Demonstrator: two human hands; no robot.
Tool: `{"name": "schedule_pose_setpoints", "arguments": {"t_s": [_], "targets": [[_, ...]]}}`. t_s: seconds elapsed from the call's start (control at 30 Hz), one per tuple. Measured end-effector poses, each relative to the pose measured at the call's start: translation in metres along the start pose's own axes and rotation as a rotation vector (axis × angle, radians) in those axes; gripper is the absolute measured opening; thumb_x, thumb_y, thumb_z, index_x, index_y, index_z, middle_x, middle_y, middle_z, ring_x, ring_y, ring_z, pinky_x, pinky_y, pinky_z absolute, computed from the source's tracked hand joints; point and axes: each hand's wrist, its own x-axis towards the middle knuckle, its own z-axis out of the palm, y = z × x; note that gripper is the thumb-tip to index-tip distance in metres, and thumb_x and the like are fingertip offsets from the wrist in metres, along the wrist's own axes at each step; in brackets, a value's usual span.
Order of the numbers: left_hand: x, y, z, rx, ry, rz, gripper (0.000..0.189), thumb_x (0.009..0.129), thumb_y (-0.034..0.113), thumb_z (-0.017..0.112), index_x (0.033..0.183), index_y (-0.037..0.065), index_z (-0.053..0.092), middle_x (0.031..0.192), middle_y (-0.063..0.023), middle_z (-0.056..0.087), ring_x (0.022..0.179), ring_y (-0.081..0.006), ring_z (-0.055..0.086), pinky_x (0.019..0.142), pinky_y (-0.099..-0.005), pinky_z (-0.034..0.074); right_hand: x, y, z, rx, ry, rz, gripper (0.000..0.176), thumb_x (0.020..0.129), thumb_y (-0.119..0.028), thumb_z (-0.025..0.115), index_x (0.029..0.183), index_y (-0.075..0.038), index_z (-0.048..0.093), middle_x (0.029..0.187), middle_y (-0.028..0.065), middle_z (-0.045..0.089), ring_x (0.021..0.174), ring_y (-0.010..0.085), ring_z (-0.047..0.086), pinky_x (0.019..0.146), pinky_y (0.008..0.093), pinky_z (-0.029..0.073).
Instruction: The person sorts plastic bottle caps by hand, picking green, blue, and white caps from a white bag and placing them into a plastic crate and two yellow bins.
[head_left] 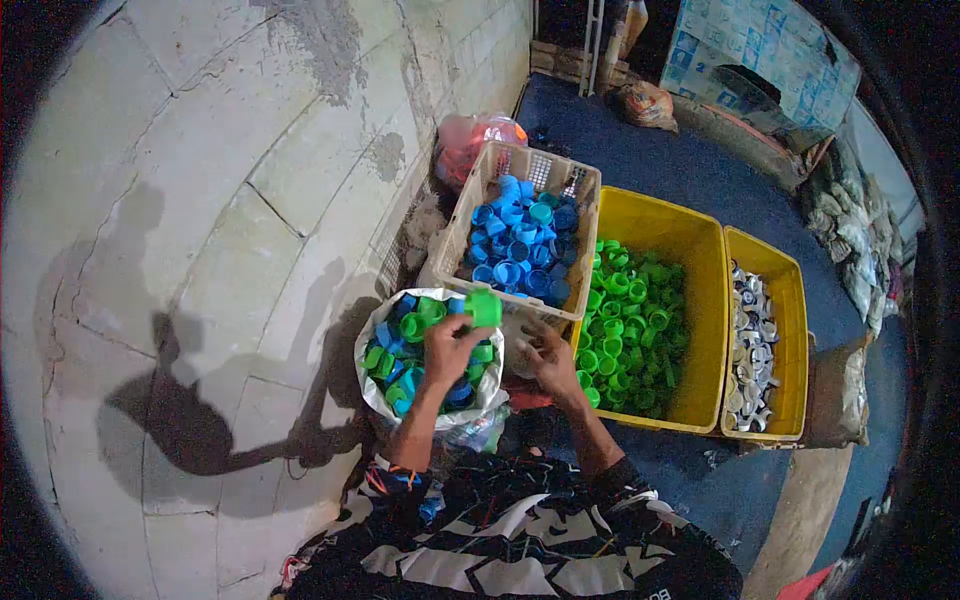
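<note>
My left hand (447,347) is closed on a green plastic cap (484,307), held up over the right side of a white sack (372,398). Mixed blue and green caps (405,372) fill that sack. My right hand (549,355), its fingers apart and nothing visible in them, hovers between the sack and a yellow bin (705,300). Green caps (628,335) lie heaped inside this bin. Just beyond both hands stands a beige crate (450,243) with blue caps (510,235) in it.
A narrower yellow bin (792,330) with whitish caps (748,350) stands at the right. The block wall (230,250) rises close on the left. A red-and-clear plastic bag (470,150) sits behind the crate. Stuffed sacks (845,215) line the far right.
</note>
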Motion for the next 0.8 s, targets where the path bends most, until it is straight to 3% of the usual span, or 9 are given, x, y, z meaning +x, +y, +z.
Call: {"name": "schedule_pose_setpoints", "arguments": {"t_s": [0.1, 0.13, 0.23, 0.4, 0.5, 0.63, 0.67, 0.77, 0.8], "targets": [[-0.027, 0.002, 0.027, -0.057, -0.057, -0.002, 0.02, 0.073, 0.014, 0.077, 0.088, 0.003, 0.07, 0.08, -0.0099, 0.069, 0.072, -0.0178, 0.065, 0.065, -0.031, 0.049, -0.009, -0.035, 0.001, 0.472, -0.016, 0.091, 0.046, 0.086, -0.016, 0.067, 0.127, -0.001, 0.053, 0.109, 0.0136, 0.064, 0.089, 0.0209, 0.062, 0.073, 0.0317, 0.051], [-0.033, 0.006, 0.032, 0.016, -0.079, 0.069, 0.018, 0.075, 0.014, 0.075, 0.087, 0.002, 0.07, 0.078, -0.0112, 0.069, 0.069, -0.018, 0.065, 0.064, -0.0309, 0.049, -0.011, -0.028, 0.0, 0.502, -0.052, 0.134, 0.04, 0.09, -0.015, 0.062, 0.126, 0.0, 0.053, 0.107, 0.0107, 0.064, 0.086, 0.016, 0.061, 0.071, 0.0285, 0.051], [-0.046, 0.014, 0.044, -0.183, -0.226, -0.032, 0.015, 0.078, 0.014, 0.073, 0.086, 0.001, 0.07, 0.077, -0.0123, 0.069, 0.068, -0.0179, 0.065, 0.062, -0.0307, 0.049, -0.027, -0.027, -0.011, 0.666, 0.024, 0.244, 0.039, 0.09, -0.015, 0.062, 0.125, 0.001, 0.054, 0.103, 0.0103, 0.065, 0.085, 0.0152, 0.062, 0.071, 0.0277, 0.053], [-0.069, 0.012, 0.072, -0.14, -0.335, -0.018, 0.02, 0.082, 0.018, 0.071, 0.093, 0.001, 0.071, 0.08, -0.0134, 0.07, 0.07, -0.0188, 0.067, 0.062, -0.0302, 0.05, -0.064, 0.024, -0.03, 0.693, 0.098, 0.31, 0.04, 0.091, -0.017, 0.061, 0.124, 0.004, 0.053, 0.107, 0.0117, 0.063, 0.092, 0.0177, 0.061, 0.075, 0.0317, 0.053], [-0.081, 0.006, 0.1, -0.265, -0.375, -0.125, 0.014, 0.083, 0.013, 0.069, 0.09, 0.0, 0.07, 0.082, -0.0078, 0.069, 0.073, -0.0122, 0.064, 0.065, -0.0268, 0.05, -0.085, 0.057, -0.04, 0.628, 0.245, 0.275, 0.034, 0.092, -0.017, 0.057, 0.12, 0.002, 0.054, 0.105, 0.0073, 0.063, 0.087, 0.015, 0.062, 0.075, 0.0288, 0.051], [-0.09, 0.003, 0.134, -0.382, -0.413, -0.235, 0.024, 0.084, 0.021, 0.069, 0.092, -0.002, 0.068, 0.078, -0.0074, 0.069, 0.073, -0.0117, 0.064, 0.064, -0.0296, 0.049, -0.117, 0.068, -0.066, 1.001, 0.401, 0.348, 0.033, 0.09, -0.028, 0.058, 0.114, -0.005, 0.057, 0.095, 0.0036, 0.062, 0.077, 0.0142, 0.059, 0.066, 0.0251, 0.047], [-0.094, -0.009, 0.146, -0.426, -0.412, -0.307, 0.023, 0.083, 0.02, 0.07, 0.089, -0.002, 0.068, 0.077, -0.0095, 0.069, 0.071, -0.0162, 0.065, 0.063, -0.0317, 0.049, -0.125, 0.076, -0.074, 1.167, 0.454, 0.418, 0.032, 0.092, -0.032, 0.055, 0.111, -0.007, 0.058, 0.093, 0.0039, 0.062, 0.073, 0.0161, 0.057, 0.065, 0.0273, 0.045], [-0.092, -0.009, 0.164, -0.133, -0.416, 0.07, 0.023, 0.081, 0.021, 0.071, 0.089, -0.001, 0.068, 0.079, -0.0133, 0.068, 0.07, -0.0243, 0.066, 0.063, -0.0346, 0.049, -0.154, 0.122, -0.098, 1.294, 0.681, 0.531, 0.03, 0.093, -0.034, 0.053, 0.109, -0.009, 0.058, 0.091, 0.0039, 0.061, 0.07, 0.0168, 0.055, 0.067, 0.0295, 0.044], [-0.089, 0.001, 0.166, -0.078, -0.471, 0.124, 0.022, 0.08, 0.021, 0.071, 0.088, 0.001, 0.069, 0.08, -0.0157, 0.066, 0.071, -0.0316, 0.064, 0.065, -0.0385, 0.049, -0.163, 0.127, -0.105, 1.283, 0.662, 0.517, 0.031, 0.093, -0.035, 0.052, 0.11, -0.01, 0.059, 0.091, 0.0031, 0.06, 0.073, 0.0163, 0.054, 0.07, 0.0307, 0.044]]}}
